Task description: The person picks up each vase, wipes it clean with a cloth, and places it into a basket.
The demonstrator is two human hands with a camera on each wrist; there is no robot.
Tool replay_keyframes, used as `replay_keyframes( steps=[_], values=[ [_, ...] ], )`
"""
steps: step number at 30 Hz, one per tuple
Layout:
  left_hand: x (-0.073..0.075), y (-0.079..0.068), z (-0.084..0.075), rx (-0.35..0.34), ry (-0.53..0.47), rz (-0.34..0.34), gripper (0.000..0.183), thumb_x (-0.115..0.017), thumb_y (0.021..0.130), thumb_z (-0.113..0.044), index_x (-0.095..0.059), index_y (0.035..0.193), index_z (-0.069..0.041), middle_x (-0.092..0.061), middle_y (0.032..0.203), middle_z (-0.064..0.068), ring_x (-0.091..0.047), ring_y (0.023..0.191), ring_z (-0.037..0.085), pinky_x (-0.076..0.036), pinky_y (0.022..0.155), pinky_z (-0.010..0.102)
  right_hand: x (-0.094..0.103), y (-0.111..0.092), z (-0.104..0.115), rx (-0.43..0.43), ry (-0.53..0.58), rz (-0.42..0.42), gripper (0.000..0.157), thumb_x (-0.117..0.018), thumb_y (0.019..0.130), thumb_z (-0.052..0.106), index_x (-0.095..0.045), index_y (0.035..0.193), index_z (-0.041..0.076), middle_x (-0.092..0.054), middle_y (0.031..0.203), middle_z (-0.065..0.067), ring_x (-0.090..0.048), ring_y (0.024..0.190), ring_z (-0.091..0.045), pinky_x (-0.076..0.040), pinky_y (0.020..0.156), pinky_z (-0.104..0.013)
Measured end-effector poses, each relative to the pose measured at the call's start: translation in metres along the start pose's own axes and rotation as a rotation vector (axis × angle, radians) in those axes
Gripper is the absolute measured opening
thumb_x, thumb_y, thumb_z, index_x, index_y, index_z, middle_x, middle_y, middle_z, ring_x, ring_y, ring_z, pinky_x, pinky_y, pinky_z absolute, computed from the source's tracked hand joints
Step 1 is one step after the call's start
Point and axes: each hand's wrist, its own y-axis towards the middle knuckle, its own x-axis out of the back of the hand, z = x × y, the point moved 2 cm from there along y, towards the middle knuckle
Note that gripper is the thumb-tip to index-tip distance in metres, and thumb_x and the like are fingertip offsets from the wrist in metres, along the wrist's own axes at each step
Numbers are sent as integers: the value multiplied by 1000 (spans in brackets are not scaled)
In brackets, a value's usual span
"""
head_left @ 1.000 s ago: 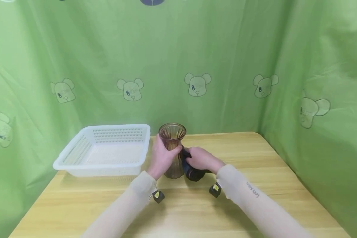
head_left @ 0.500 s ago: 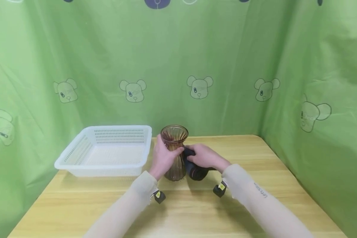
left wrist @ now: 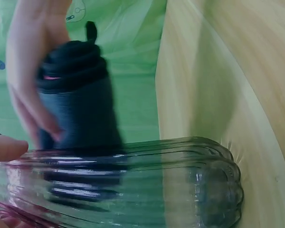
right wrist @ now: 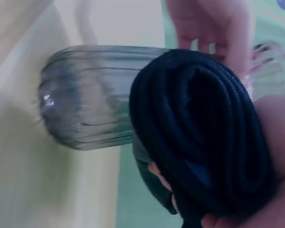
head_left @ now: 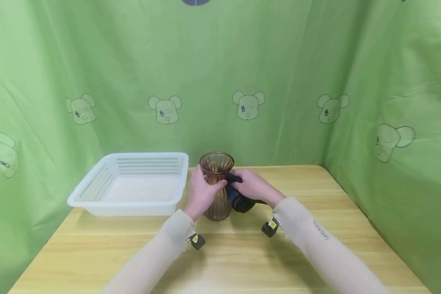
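Note:
A fluted, brown-tinted glass vase point(head_left: 217, 206) with a flared rim stands upright near the middle of the table. My left hand point(head_left: 201, 192) grips it round the narrow neck, thumb across the near side. Against the vase's right side, my right hand point(head_left: 252, 187) holds a rolled dark cloth point(head_left: 242, 204). In the left wrist view, the cloth point(left wrist: 83, 111) shows dark blue with a black coiled end, partly seen through the clear wall of the vase point(left wrist: 180, 185). The right wrist view has the folded layers of the cloth point(right wrist: 199, 137) covering much of the vase.
A white plastic basket point(head_left: 125, 209) with slotted walls sits to the left of the vase. The wooden table point(head_left: 239, 261) has its back edge close to a green curtain point(head_left: 206, 73), which also hangs along both sides. Small black cameras point(head_left: 197, 241) are strapped under both wrists.
My right hand has shifted a little, and the cloth has moved slightly up along the vase's side. My left hand keeps its grip on the neck, and the vase stays in place.

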Motion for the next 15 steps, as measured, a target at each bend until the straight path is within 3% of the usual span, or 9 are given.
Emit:
replay_keyframes(
  steps=[5,9,15],
  values=[
    [-1,-2,-1,42,-27,3,87,-83,77,-21,-37,150,-15,-54,142,10,-53,132,30,-44,112,52,-26,-4,-15,-28,-5,75,54,-59,94,11,-52,148,12,-68,126,-21,-65,88,-21,-56,85,-40],
    [-5,-2,2,47,-53,8,84,-82,77,-23,-38,147,-15,-57,138,9,-55,130,28,-44,112,50,-45,-8,-24,-75,-29,149,55,-60,95,12,-49,149,9,-70,118,-19,-63,82,-18,-55,81,-36],
    [-9,-2,4,23,-78,-10,83,-85,78,-36,-40,144,-15,-57,136,7,-56,127,25,-44,112,46,-46,-11,-30,-85,8,158,54,-62,95,13,-51,147,8,-70,115,-17,-62,71,-15,-54,72,-30]
  ],
)
